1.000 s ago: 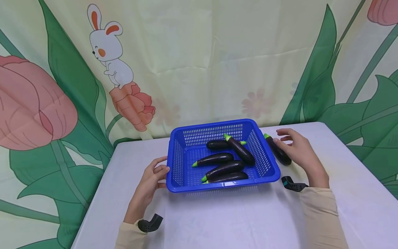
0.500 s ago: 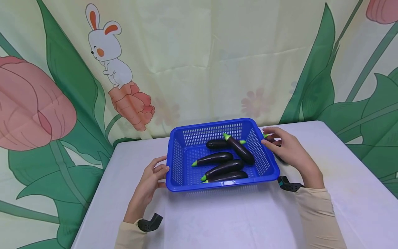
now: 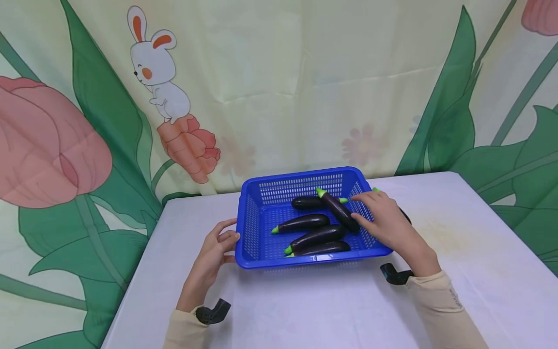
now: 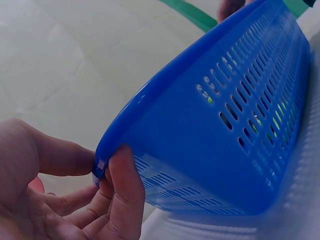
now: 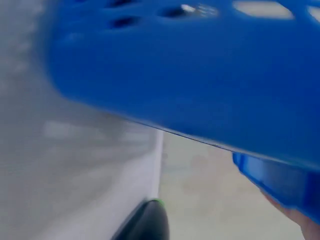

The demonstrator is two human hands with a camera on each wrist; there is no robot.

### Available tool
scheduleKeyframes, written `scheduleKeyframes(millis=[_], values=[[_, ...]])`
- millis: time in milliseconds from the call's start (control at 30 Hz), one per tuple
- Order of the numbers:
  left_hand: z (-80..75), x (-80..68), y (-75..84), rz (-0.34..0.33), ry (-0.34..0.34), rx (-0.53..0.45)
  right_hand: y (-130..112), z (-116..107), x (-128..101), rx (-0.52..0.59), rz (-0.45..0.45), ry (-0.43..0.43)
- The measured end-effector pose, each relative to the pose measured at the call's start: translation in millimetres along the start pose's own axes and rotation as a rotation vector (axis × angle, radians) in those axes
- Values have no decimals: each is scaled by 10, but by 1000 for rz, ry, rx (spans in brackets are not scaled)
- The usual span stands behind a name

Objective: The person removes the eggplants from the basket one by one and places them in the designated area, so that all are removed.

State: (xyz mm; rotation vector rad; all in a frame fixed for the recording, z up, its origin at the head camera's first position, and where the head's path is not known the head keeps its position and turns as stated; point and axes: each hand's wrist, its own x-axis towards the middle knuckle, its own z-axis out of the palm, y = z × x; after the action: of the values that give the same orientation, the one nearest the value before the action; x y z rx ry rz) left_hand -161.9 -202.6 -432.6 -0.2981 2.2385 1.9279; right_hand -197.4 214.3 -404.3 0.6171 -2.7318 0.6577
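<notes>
A blue plastic basket [image 3: 314, 260] with slotted walls sits on the table holding several dark purple eggplants with green stems. My left hand [image 3: 213, 249] pinches its left rim; the left wrist view shows thumb and fingers on either side of the rim [image 4: 102, 160]. Over the right rim reaches my right hand [image 3: 388, 223], fingers spread and slightly bent, its fingertips beside the slanted eggplant [image 3: 337, 209]. Outside the basket on the right lies another eggplant [image 3: 406, 215], mostly covered by that hand. In the right wrist view its end [image 5: 150, 222] shows at the bottom.
A white-covered table [image 3: 305, 310] carries everything. Behind its far edge hangs a printed cloth backdrop [image 3: 261, 97] with a rabbit and tulips. Each wrist wears a small black camera, the left one [image 3: 212, 312] near the table front.
My right hand has moved left, from above the outside eggplant, across the right rim and in over the basket. The left hand keeps its hold, and the eggplants in the basket look unmoved.
</notes>
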Motion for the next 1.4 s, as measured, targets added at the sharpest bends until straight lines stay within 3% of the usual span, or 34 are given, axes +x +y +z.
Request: scheduleKeyframes(millis=[100, 200, 367, 533, 900, 1400], values=[[-14, -7, 10, -1, 3, -2, -39, 89, -3, -80, -75, 27], [-18, -6, 7, -4, 0, -3, -76, 137, 12, -90, -141, 26], [-13, -11, 9, -10, 3, -1, -176, 179, 39, -31, -183, -99], [-12, -13, 13, -13, -2, -4, -282, 222, 56, 9, -175, -223], [-35, -19, 28, -17, 1, -4, -430, 316, 149, 53, -106, -381], [-20, -15, 25, -20, -13, -13, -462, 406, 212, 19, -30, -430]])
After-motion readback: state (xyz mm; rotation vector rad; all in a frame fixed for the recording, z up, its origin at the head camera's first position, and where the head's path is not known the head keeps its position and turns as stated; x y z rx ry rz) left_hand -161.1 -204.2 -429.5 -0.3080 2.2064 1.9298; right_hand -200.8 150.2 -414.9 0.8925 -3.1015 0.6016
